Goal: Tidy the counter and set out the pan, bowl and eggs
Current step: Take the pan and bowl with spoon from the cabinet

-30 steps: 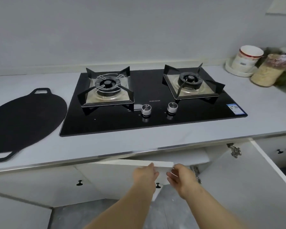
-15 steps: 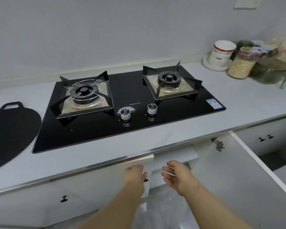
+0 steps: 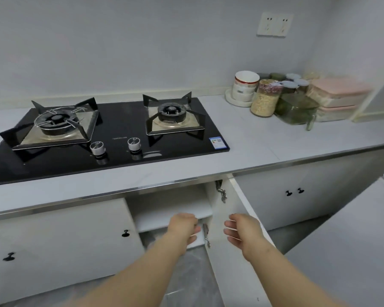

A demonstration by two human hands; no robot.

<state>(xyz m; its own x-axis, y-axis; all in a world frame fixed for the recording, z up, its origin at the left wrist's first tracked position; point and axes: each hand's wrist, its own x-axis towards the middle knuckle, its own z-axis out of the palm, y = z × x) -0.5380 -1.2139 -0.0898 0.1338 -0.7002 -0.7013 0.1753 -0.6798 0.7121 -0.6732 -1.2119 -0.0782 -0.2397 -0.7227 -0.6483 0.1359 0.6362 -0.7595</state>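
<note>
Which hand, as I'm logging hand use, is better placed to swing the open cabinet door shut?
Probably the right hand: it hangs open by the open cabinet door, grip free. The left hand is over the cabinet opening, farther from that door.

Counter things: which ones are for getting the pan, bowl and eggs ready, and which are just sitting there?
For the job: counter, white bowls, open cupboard, left hand and right hand reaching toward it. No eggs show.
Just lying about: oat jar, green glass box, pink boxes, wall socket.
</note>
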